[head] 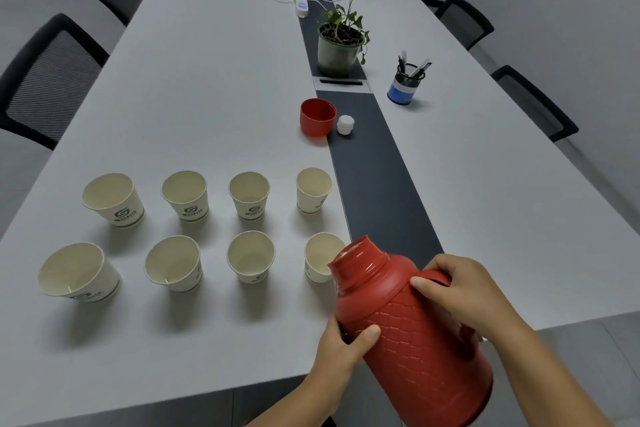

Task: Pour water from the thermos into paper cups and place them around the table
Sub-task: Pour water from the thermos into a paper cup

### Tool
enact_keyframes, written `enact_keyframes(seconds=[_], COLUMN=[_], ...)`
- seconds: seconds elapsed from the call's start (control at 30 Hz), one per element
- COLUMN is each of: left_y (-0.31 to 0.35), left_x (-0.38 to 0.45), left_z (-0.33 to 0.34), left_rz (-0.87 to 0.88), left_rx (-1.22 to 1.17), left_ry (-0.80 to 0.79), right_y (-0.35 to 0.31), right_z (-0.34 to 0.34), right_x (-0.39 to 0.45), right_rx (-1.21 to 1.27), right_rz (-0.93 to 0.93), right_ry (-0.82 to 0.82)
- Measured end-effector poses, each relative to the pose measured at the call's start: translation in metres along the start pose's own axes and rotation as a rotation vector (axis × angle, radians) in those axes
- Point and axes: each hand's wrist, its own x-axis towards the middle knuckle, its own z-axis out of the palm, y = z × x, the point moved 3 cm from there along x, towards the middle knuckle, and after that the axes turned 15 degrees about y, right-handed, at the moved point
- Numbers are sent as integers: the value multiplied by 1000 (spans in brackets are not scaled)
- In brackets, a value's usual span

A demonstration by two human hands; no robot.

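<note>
A person tilts a red thermos [412, 329] over the near end of a long white conference table [207, 80], its uncapped mouth leaning toward the nearest right-hand paper cup [320, 258] in a block of eight. The right hand [460, 291] curls around the handle on the flask's upper side, while the left hand [346, 340] grips the quilted body from below, thumb pressed against the front. The paper cups [249, 194] stand upright in two rows of four on the white surface to the left of the table's dark centre strip [377, 184], set apart from one another; whether any holds water cannot be told from this angle. Farther up the table, the thermos's red outer cap [317, 117] sits open side up at the edge of the strip, with a small white stopper [345, 124] just beside it on the dark band. Beyond them stand a potted plant [341, 35] on the strip and a mesh pen holder [407, 81] to its right. White chargers and cables [299, 2] lie farther along. Dark mesh chairs [48, 80] line both sides of the table.
</note>
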Motion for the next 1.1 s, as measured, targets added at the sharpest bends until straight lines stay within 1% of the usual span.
enact_keyframes(seconds=[0.2, 0.37, 0.47, 0.6, 0.7, 0.83, 0.93, 1.1], left_y=[9, 23, 37, 63, 85, 116, 143, 185], left_x=[-1, -4, -8, -7, 1, 22, 44, 82], left_z=[-4, -5, -2, 10, 25, 45, 65, 83], left_rz=[69, 174, 286, 404, 496, 573, 631, 693], left_rx=[63, 143, 207, 284, 347, 389, 407, 405], left_ry=[20, -6, -52, -169, -265, -307, -271, -143], right_y=[14, 29, 40, 52, 55, 48, 51, 42], right_z=[-1, 0, -4, -13, -25, -42, -53, -63], right_x=[-12, -23, -31, -43, -45, -19, 25, 104], right_rx=[162, 337, 479, 591, 597, 553, 542, 366], right_rz=[54, 88, 133, 162, 102, 34, 67, -39], right_ry=[106, 232, 338, 496, 532, 524, 537, 573])
